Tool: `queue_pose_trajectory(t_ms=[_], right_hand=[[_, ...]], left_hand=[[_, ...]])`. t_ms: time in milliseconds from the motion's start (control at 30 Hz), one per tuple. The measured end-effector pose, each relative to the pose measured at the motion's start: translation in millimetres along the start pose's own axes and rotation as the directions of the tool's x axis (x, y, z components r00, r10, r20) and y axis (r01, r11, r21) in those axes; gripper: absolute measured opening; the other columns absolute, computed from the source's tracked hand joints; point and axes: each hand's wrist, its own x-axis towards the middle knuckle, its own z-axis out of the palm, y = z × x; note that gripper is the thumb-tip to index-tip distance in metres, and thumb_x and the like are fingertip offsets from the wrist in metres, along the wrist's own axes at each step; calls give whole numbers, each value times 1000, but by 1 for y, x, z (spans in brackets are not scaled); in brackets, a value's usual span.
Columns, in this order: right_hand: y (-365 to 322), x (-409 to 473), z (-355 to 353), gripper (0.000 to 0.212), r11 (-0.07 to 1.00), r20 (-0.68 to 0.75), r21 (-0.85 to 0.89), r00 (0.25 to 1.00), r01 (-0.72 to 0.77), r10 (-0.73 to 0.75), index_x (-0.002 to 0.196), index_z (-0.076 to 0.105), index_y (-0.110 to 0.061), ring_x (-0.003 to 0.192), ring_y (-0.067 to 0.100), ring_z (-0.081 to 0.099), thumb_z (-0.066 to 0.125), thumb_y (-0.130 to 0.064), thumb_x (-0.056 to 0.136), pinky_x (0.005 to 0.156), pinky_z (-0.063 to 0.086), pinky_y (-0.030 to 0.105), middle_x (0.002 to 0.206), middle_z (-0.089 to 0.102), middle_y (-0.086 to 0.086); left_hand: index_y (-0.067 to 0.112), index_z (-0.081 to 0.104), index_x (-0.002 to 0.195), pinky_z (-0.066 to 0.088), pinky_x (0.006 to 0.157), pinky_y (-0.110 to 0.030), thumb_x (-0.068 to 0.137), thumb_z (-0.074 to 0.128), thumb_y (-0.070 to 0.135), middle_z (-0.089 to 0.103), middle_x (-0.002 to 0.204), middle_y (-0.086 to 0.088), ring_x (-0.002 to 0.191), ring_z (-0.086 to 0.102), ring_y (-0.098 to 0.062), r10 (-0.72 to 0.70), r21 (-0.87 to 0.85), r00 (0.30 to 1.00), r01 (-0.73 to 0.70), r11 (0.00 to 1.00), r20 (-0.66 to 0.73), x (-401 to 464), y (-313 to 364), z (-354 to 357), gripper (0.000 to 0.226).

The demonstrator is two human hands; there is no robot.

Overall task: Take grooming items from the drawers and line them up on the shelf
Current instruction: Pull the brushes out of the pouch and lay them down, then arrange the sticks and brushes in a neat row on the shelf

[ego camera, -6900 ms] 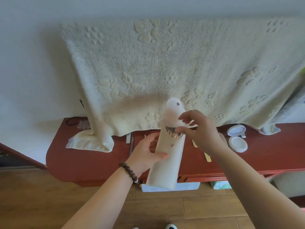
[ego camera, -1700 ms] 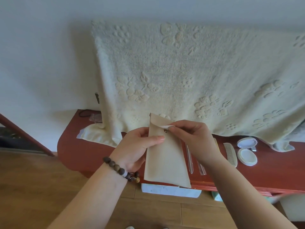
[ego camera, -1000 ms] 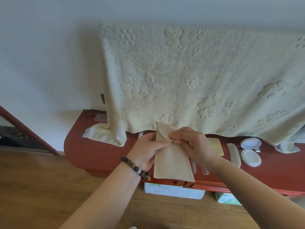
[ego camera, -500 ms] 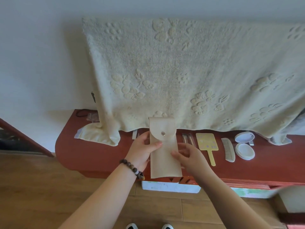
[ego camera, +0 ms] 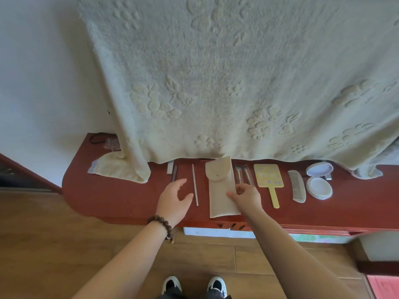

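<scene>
From the head camera, a red shelf runs along the wall, with a large cream towel hanging down over its back edge. A beige pouch lies flat on the shelf, flap closed and pointing toward the wall. The right hand rests on the pouch's right edge, thumb and fingertips lightly pinching the fabric about halfway down. The left hand hovers just left of the pouch, fingers spread and loose, gripping nothing; a bead bracelet circles its wrist.

Between the left hand and the pouch lies a thin rod. Further left, near the towel's hem, sit a dark slim tool and a small pale strip. Just right of the pouch lie two metal tools side by side, then a yellow hand mirror, a comb, and an open round compact. Two shoes show on the wooden floor below.
</scene>
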Motion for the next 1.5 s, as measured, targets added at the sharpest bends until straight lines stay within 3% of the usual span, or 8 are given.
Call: queue_pose_trajectory(t_ms=[200,333,467,600,800,900,1167,1500], right_hand=[[10,6,17,20,993,-77,-118,996,25,-34,99,63,-13,87,21,62,69,-22,83,73,52,35,99,67,5],[27,-7,22,61,800,-34,-488,909,348,-416,142,38,-20,131,26,39,60,-40,89,105,40,39,143,38,8],[39,-18,37,75,544,300,-670,855,505,-424,151,-2,-35,145,24,-21,16,-69,86,120,-5,43,158,-20,0],[43,-13,54,93,470,389,-734,871,490,-301,142,-26,-30,140,25,-32,-32,-74,61,120,-7,46,154,-31,2],[21,-12,56,69,522,343,-732,899,437,-272,153,2,-21,146,28,-18,25,-55,97,120,-2,43,160,-14,9],[-4,-16,65,48,610,195,-623,852,490,-485,136,43,-8,140,33,26,53,-32,94,110,36,41,149,32,15],[-53,3,115,61,649,187,-715,965,262,-183,122,44,-8,116,25,48,68,-46,81,91,44,31,124,48,11],[-71,-1,129,19,723,144,-682,990,107,-11,104,61,-7,94,26,65,52,0,89,66,47,29,102,66,9]], left_hand=[[20,49,135,41,107,-36,90,60,18,51,138,2,127,47,-13,-24,40,1000,24,999,-10,-2,-14,0,47],[21,46,137,39,107,-33,91,58,19,48,140,3,129,45,-14,34,120,999,-29,992,-38,-1,-13,-4,47],[20,45,138,37,109,-33,92,56,18,46,143,4,131,42,-14,83,172,996,-76,982,-35,1,-13,-4,48],[21,44,139,39,107,-34,92,55,18,46,142,3,130,44,-15,71,191,997,-68,979,-11,0,-17,-1,48],[20,44,138,41,106,-32,92,56,17,47,141,3,129,44,-13,54,215,998,-46,976,-30,-1,-25,-4,48],[19,44,138,38,105,-25,92,57,17,49,139,3,129,45,-12,54,218,997,-40,975,-55,-1,-30,-10,48],[20,43,139,35,106,-26,93,55,17,45,142,4,133,39,-13,63,228,995,-44,973,-77,-2,-46,-33,48],[22,47,136,40,105,-27,93,54,15,49,139,6,127,46,-11,39,110,993,-26,994,-114,-2,-59,-59,44]])
